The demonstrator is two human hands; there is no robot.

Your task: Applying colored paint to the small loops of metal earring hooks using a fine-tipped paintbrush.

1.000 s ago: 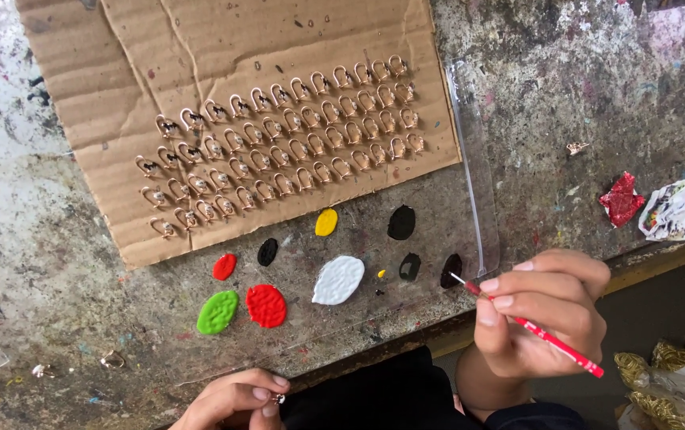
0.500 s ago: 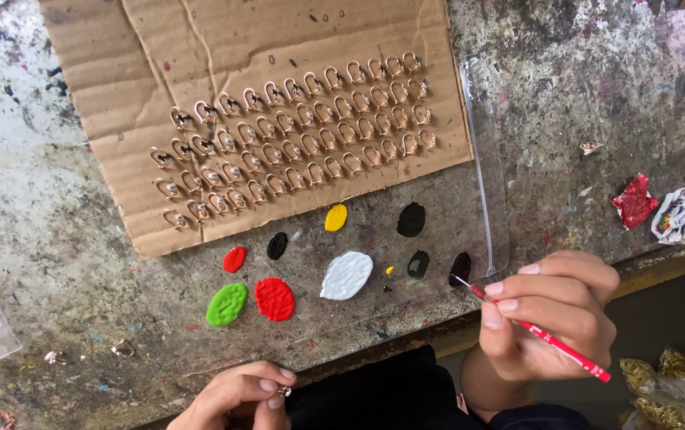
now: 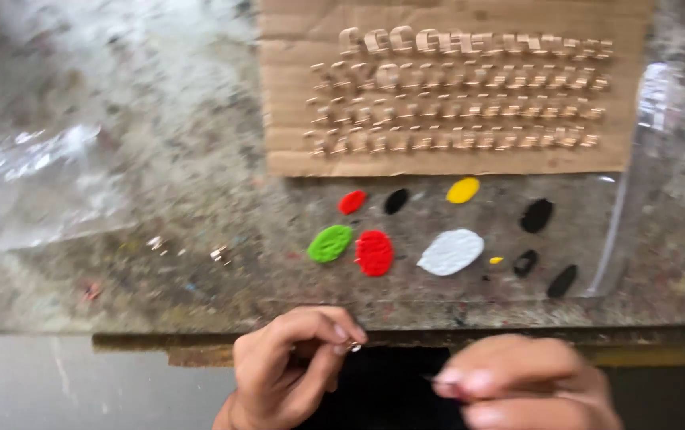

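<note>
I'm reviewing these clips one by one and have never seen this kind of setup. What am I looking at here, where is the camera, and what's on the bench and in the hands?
There is no machine: a person works with bare hands, filmed by a camera on their head looking down. The picture is motion-blurred. The left hand pinches a tiny metallic piece between its fingertips. The right hand is too blurred to tell what it holds. On the speckled workbench lies a cardboard sheet carrying rows of small pale pieces. Below it are paint blobs: green, red, white, yellow and several black. A clear plastic bag lies at left.

A craft workshop — paint-spattered bench (image 3: 119, 207), paint blobs (image 3: 374, 253), cardboard (image 3: 454, 151)
</note>
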